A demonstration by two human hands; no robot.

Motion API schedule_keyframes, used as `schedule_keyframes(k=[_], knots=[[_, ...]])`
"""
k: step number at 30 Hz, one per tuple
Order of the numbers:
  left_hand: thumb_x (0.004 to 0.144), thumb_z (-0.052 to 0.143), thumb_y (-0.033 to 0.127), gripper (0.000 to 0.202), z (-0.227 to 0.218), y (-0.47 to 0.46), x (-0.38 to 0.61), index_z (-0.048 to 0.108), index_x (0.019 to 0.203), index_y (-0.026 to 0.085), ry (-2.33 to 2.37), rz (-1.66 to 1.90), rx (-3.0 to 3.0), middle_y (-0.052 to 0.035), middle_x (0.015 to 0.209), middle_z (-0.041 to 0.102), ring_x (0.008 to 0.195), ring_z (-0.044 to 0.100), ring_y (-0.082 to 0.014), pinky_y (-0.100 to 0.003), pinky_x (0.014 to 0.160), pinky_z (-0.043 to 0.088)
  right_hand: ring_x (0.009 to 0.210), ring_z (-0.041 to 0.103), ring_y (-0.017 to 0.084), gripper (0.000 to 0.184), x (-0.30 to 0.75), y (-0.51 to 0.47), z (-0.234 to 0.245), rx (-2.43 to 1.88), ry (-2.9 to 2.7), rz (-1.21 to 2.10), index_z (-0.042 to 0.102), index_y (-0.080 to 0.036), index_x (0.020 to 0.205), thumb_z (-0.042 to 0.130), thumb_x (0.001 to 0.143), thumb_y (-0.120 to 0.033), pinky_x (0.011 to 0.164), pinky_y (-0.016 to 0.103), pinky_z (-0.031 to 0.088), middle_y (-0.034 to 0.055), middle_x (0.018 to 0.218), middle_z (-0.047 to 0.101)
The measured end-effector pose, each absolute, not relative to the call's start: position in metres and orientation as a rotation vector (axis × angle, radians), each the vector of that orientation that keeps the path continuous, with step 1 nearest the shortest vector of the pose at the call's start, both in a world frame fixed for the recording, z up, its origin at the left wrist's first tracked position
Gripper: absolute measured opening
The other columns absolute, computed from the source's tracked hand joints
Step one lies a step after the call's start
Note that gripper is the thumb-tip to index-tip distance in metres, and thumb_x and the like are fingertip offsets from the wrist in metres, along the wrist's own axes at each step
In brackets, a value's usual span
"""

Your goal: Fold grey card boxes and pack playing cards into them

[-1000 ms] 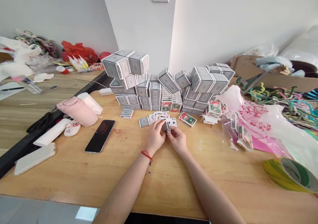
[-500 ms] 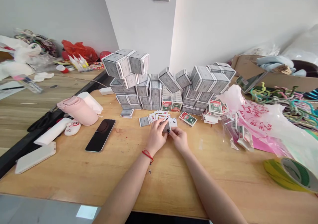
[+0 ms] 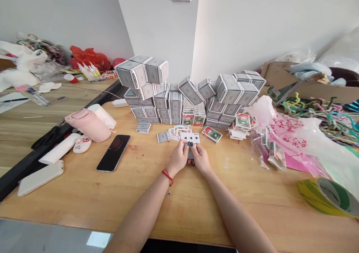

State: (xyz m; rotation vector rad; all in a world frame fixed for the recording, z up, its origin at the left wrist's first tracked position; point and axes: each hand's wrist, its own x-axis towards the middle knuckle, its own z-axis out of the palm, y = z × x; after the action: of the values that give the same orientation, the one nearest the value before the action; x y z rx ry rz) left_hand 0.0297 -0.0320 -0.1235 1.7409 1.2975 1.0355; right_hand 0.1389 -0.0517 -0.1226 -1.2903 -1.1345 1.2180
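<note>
Wooden surface (image 3: 193,204): around midway between its side edges, left hand (image 3: 180,158) and right hand (image 3: 201,159) pinch a grey-backed card (image 3: 190,155), which could bend crooked if pressed unevenly. Toward the far edge, stacked card blocks (image 3: 175,105) could topple if bumped.

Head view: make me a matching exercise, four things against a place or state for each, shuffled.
1. Partly hidden grey card
2. Tape roll
3. Phone
4. Red bracelet

A. around the left wrist
B. flat, dark screen upward
C. between left hand and right hand
D. far right of the table

Pairs: 1-C, 2-D, 3-B, 4-A
</note>
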Motion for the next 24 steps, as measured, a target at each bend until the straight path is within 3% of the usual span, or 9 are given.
schedule_keyframes(k=[4,6,10,19,24], knots=[[0.086,0.038,0.037,0.025,-0.1176,-0.0372,0.0342,0.051,0.094,0.018,1.287,1.06,1.736,-0.0033,0.076,0.061,0.063,0.055,-0.013,-0.023,0.055,0.04,0.028,0.045,0.012,0.04,0.1383,-0.0547,-0.121,-1.388,-1.186,1.053,0.045,-0.021,0.067,0.037,0.08,-0.058,0.031,0.021,0.032,-0.0059,0.033,0.045],[0.085,0.038,0.04,0.026,-0.1177,-0.0372,0.0359,0.052,0.091,0.018,1.296,1.063,1.681,-0.0011,0.068,0.058,0.056,0.052,-0.0118,-0.022,0.051,0.038,0.029,0.046,0.012,0.04,0.1386,-0.0558,-0.1202,-1.402,-1.179,1.024,0.043,-0.022,0.066,0.037,0.08,-0.059,0.031,0.022,0.033,-0.0055,0.034,0.046],[0.084,0.039,0.043,0.03,-0.1211,-0.0361,0.0386,0.048,0.072,0.018,1.369,1.062,1.596,0.0034,0.052,0.047,0.045,0.043,-0.01,-0.021,0.046,0.031,0.031,0.048,0.013,0.039,0.1386,-0.0576,-0.1208,-1.435,-1.197,0.954,0.041,-0.023,0.065,0.036,0.08,-0.059,0.034,0.023,0.034,-0.0048,0.036,0.048],[0.085,0.037,0.037,0.032,-0.1191,-0.0387,0.0389,0.049,0.062,0.018,1.557,1.032,1.827,-0.0004,0.053,0.051,0.046,0.041,-0.011,-0.023,0.047,0.023,0.039,0.039,0.011,0.042,0.1388,-0.0551,-0.1298,-1.668,-1.442,0.413,0.039,-0.022,0.054,0.032,0.084,-0.049,0.042,0.023,0.023,-0.0008,0.043,0.047],[0.084,0.038,0.044,0.041,-0.117,-0.0393,0.0374,0.047,0.053,0.017,1.611,1.011,1.841,-0.0005,0.046,0.048,0.042,0.036,-0.0097,-0.023,0.046,0.02,0.042,0.04,0.011,0.04,0.1383,-0.0557,-0.1292,-1.648,-1.414,0.404,0.042,-0.021,0.058,0.028,0.086,-0.046,0.045,0.023,0.025,-0.0002,0.048,0.049]])
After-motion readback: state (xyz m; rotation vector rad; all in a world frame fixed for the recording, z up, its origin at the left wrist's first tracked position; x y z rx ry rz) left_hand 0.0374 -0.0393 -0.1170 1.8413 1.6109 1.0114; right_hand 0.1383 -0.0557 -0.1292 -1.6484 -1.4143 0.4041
